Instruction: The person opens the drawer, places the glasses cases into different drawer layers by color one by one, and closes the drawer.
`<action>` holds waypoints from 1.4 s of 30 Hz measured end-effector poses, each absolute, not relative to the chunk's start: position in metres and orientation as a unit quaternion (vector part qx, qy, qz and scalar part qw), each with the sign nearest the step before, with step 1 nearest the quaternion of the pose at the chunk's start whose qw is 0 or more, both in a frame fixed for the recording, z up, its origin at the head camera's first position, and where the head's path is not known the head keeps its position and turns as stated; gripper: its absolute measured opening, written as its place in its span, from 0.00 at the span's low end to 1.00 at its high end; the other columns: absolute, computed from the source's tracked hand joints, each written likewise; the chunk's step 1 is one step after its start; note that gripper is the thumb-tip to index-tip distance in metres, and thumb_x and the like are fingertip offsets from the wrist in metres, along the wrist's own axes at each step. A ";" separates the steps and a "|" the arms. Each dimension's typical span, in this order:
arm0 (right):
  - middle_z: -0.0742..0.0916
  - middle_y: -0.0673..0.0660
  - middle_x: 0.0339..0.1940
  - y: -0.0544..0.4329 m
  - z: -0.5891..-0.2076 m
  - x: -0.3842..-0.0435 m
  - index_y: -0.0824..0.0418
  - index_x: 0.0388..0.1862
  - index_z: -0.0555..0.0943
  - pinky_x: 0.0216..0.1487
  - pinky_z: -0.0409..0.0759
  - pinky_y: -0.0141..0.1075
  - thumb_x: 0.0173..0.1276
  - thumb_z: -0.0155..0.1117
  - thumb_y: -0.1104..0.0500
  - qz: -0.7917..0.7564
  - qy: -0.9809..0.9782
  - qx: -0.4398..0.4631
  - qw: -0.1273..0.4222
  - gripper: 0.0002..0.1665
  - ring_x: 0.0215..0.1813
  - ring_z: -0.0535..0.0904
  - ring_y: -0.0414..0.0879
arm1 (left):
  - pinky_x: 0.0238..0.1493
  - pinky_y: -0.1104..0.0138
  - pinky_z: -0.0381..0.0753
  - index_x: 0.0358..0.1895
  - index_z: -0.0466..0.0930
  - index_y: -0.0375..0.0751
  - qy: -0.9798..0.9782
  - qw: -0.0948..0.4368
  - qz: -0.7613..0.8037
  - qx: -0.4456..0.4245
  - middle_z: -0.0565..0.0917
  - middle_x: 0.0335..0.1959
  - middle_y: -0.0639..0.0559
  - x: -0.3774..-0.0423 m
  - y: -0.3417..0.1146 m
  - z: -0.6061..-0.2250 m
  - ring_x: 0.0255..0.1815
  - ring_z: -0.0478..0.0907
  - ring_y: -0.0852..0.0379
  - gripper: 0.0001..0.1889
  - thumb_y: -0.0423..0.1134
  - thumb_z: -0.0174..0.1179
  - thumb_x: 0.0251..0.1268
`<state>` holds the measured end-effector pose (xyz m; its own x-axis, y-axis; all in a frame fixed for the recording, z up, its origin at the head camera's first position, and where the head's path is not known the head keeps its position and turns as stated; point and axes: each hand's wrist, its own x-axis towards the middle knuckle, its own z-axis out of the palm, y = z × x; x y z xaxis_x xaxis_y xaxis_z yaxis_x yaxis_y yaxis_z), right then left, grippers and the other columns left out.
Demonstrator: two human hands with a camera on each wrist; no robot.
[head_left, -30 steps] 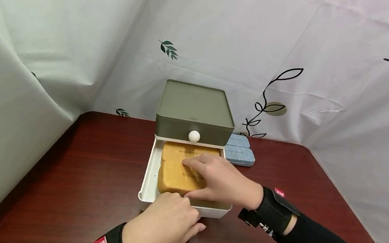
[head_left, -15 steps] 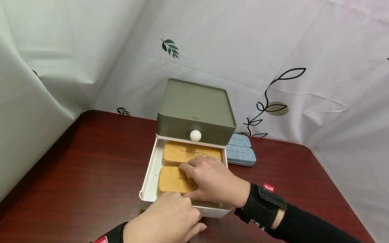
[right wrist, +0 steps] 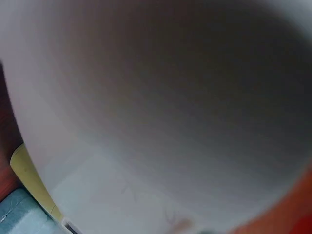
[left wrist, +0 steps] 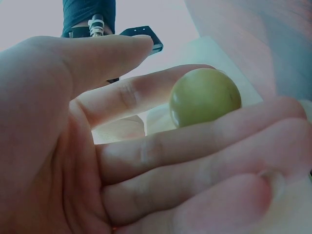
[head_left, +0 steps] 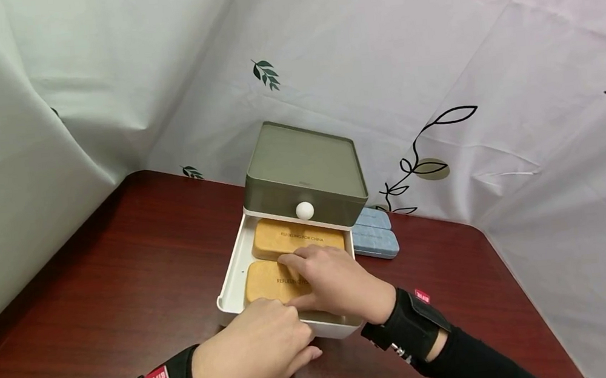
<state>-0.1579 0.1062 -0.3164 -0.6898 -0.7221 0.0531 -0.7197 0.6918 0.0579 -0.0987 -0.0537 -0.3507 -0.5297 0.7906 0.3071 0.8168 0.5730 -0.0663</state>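
Note:
A white lower drawer [head_left: 233, 281] is pulled out of a small green drawer box [head_left: 306, 164]. Two oblong yellow cases with printed lettering lie in it, one behind the other. My right hand [head_left: 339, 283] holds the front yellow case [head_left: 268, 280], fingers over its far edge and thumb at the near side. The rear yellow case [head_left: 280, 237] lies just beyond my fingertips. At the drawer's front, my left hand [head_left: 258, 351] hooks its fingers round a round knob [left wrist: 204, 97], which sits between index and middle finger in the left wrist view. The right wrist view is mostly blocked by a blurred pale surface.
Blue cases [head_left: 375, 240] lie right of the drawer box on the dark red wooden table [head_left: 152, 270]. The closed upper drawer has a white knob [head_left: 304, 211]. White leaf-printed cloth [head_left: 377, 54] hangs behind and at the sides.
The front yellow case, earlier raised and close against the rear one, has come down and towards me, leaving a gap between them. My right hand moved with it; my left stays put.

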 end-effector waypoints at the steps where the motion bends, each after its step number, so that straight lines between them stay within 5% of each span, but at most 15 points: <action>1: 0.80 0.43 0.36 0.108 -0.315 -0.157 0.51 0.55 0.78 0.34 0.71 0.30 0.53 0.74 0.40 -0.004 -0.922 0.385 0.032 0.33 0.36 0.73 0.36 | 0.16 0.65 0.62 0.18 0.79 0.54 -0.874 0.155 -0.041 -0.460 0.76 0.14 0.58 -0.099 -0.054 -0.351 0.16 0.73 0.56 0.19 0.57 0.57 0.64; 14: 0.86 0.46 0.52 0.130 -0.298 -0.150 0.53 0.57 0.80 0.54 0.79 0.37 0.62 0.67 0.41 0.160 -0.932 0.324 0.023 0.28 0.54 0.82 0.37 | 0.14 0.65 0.60 0.17 0.78 0.55 -0.874 0.150 -0.046 -0.461 0.75 0.12 0.58 -0.100 -0.053 -0.350 0.15 0.72 0.57 0.19 0.57 0.57 0.64; 20: 0.86 0.47 0.53 0.145 -0.288 -0.149 0.50 0.56 0.80 0.53 0.79 0.42 0.63 0.66 0.42 0.248 -0.919 0.304 0.043 0.25 0.54 0.81 0.40 | 0.15 0.66 0.60 0.17 0.77 0.54 -0.876 0.137 -0.052 -0.460 0.74 0.12 0.59 -0.100 -0.053 -0.348 0.15 0.71 0.58 0.19 0.56 0.57 0.65; 31: 0.86 0.40 0.45 0.174 -0.280 -0.145 0.44 0.56 0.79 0.52 0.78 0.35 0.63 0.69 0.50 0.298 -0.909 0.259 0.136 0.21 0.49 0.82 0.37 | 0.15 0.65 0.60 0.15 0.75 0.55 -0.875 0.131 -0.054 -0.463 0.72 0.10 0.59 -0.100 -0.051 -0.351 0.13 0.69 0.59 0.21 0.56 0.56 0.66; 37: 0.88 0.46 0.44 0.197 -0.289 -0.144 0.44 0.54 0.80 0.40 0.79 0.28 0.66 0.66 0.54 0.365 -0.899 0.191 0.150 0.17 0.46 0.82 0.34 | 0.16 0.67 0.59 0.13 0.72 0.54 -0.872 0.131 -0.065 -0.467 0.67 0.08 0.61 -0.101 -0.052 -0.350 0.12 0.65 0.60 0.22 0.55 0.57 0.65; 42: 0.88 0.50 0.45 0.206 -0.296 -0.150 0.44 0.54 0.81 0.41 0.78 0.27 0.67 0.65 0.54 0.388 -0.895 0.169 0.145 0.16 0.47 0.82 0.33 | 0.17 0.68 0.59 0.12 0.70 0.54 -0.869 0.126 -0.077 -0.472 0.65 0.08 0.61 -0.102 -0.056 -0.349 0.12 0.62 0.61 0.23 0.54 0.58 0.64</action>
